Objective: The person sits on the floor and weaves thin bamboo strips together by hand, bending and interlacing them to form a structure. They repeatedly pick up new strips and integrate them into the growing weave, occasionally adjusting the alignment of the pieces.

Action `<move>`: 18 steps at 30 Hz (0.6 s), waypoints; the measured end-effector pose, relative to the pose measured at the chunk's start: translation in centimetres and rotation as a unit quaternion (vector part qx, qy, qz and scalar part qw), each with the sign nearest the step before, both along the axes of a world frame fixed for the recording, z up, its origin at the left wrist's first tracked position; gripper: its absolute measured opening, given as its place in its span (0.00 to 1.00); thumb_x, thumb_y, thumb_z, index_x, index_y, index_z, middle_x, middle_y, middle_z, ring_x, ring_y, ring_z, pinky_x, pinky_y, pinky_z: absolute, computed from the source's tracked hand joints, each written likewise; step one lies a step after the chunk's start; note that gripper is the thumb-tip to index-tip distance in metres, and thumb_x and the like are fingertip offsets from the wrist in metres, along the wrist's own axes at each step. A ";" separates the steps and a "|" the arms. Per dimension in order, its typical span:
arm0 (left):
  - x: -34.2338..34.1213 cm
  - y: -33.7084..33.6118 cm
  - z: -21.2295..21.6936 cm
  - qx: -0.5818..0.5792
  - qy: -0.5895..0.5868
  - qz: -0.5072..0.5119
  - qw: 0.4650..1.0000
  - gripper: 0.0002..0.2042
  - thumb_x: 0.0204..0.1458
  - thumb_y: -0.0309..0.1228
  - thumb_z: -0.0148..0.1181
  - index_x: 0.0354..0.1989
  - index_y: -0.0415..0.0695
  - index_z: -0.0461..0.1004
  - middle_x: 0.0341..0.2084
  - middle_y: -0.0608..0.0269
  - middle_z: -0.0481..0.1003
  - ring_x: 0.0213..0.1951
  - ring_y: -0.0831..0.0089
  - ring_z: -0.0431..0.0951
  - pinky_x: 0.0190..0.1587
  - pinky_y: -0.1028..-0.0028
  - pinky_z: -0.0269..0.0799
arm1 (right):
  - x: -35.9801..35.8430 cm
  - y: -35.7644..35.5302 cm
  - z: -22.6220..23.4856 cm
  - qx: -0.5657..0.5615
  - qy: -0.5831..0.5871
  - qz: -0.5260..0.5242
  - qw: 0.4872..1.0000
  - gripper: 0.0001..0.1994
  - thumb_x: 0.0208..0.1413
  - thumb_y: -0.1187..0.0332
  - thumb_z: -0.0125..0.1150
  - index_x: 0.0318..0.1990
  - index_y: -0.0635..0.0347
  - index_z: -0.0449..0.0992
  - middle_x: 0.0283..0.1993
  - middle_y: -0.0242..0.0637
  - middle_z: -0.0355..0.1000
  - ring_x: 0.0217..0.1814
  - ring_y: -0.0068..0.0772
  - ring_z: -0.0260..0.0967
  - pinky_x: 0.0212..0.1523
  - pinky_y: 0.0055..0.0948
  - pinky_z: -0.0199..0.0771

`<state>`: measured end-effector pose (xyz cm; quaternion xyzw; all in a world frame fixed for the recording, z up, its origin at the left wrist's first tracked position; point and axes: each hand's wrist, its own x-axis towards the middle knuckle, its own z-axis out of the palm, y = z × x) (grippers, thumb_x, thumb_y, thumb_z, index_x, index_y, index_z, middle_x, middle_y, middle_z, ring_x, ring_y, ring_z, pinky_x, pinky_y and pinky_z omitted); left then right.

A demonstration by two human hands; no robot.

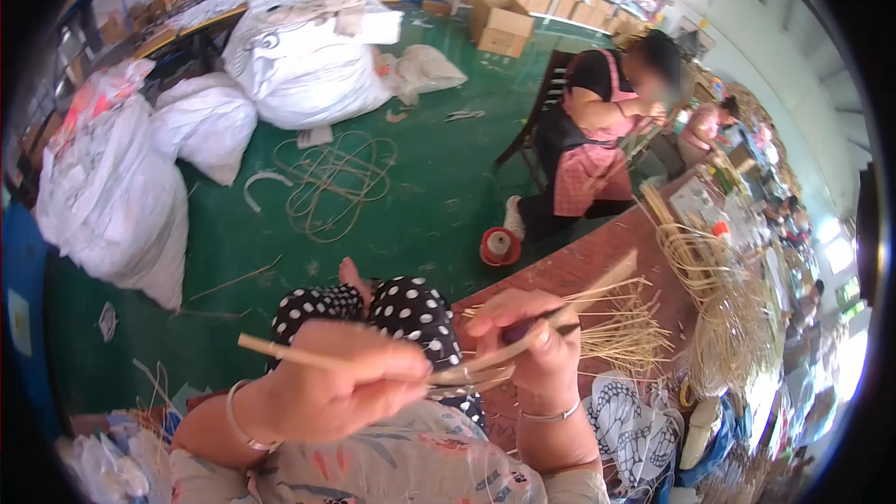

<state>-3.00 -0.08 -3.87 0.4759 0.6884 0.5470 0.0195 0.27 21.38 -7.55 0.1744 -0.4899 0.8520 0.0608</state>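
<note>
My left hand [341,383], slightly blurred, is closed round a pale cane strip [266,347]. One end of the strip sticks out past the left side of the fist. Curved lengths of cane [471,375] bridge the space between both hands, above my lap. My right hand [546,359] grips them at the other side with bent fingers. A small dark purple object [518,329] also sits among the right fingers; its kind cannot be made out. Both wrists wear bracelets.
To my right, a reddish table [588,266] bears loose cane sticks [625,327], a big cane bundle [737,327] and butterfly-patterned pieces [630,425]. Across it sits a co-worker [597,121] in a pink apron. White sacks [112,187], a cane coil [341,182] and a red spool [500,246] are on the floor.
</note>
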 end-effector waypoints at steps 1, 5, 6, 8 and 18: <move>0.4 -0.2 0.1 -0.024 0.027 -0.030 0.999 0.06 0.41 0.24 0.61 0.28 0.40 0.74 0.17 0.61 0.74 0.17 0.72 0.72 0.17 0.78 0.63 | -0.2 0.8 0.3 -0.016 0.001 0.018 1.000 0.09 0.48 0.67 0.58 0.32 0.66 0.74 0.35 0.46 0.72 0.26 0.24 0.66 0.30 0.24 0.68; 2.1 0.0 1.4 -0.130 0.035 -0.180 0.974 0.05 0.43 0.28 0.59 0.29 0.43 0.74 0.17 0.63 0.71 0.16 0.69 0.70 0.16 0.74 0.62 | 1.2 -1.4 3.7 0.015 0.154 0.289 0.945 0.14 0.49 0.64 0.55 0.30 0.71 0.72 0.29 0.51 0.70 0.28 0.45 0.69 0.30 0.34 0.69; 2.1 0.2 1.6 -0.175 0.054 -0.210 0.960 0.06 0.42 0.29 0.59 0.29 0.42 0.74 0.16 0.63 0.71 0.15 0.70 0.70 0.15 0.74 0.60 | 1.5 -2.0 4.5 0.019 0.186 0.361 0.914 0.13 0.50 0.64 0.54 0.31 0.70 0.71 0.28 0.47 0.69 0.26 0.43 0.67 0.28 0.33 0.66; 2.3 0.6 1.5 -0.141 0.047 -0.215 0.965 0.06 0.41 0.29 0.60 0.28 0.42 0.74 0.16 0.64 0.69 0.15 0.70 0.69 0.14 0.74 0.59 | 1.6 -2.4 4.4 0.038 0.264 0.441 0.857 0.11 0.51 0.66 0.52 0.28 0.67 0.69 0.24 0.40 0.66 0.23 0.42 0.64 0.24 0.32 0.62; 1.1 1.6 0.5 0.002 0.067 0.013 0.998 0.06 0.41 0.24 0.60 0.29 0.41 0.72 0.15 0.64 0.70 0.14 0.70 0.68 0.17 0.75 0.60 | -0.8 -1.3 0.3 0.065 -0.044 0.250 0.965 0.05 0.42 0.76 0.62 0.24 0.67 0.71 0.24 0.34 0.68 0.27 0.24 0.63 0.28 0.22 0.62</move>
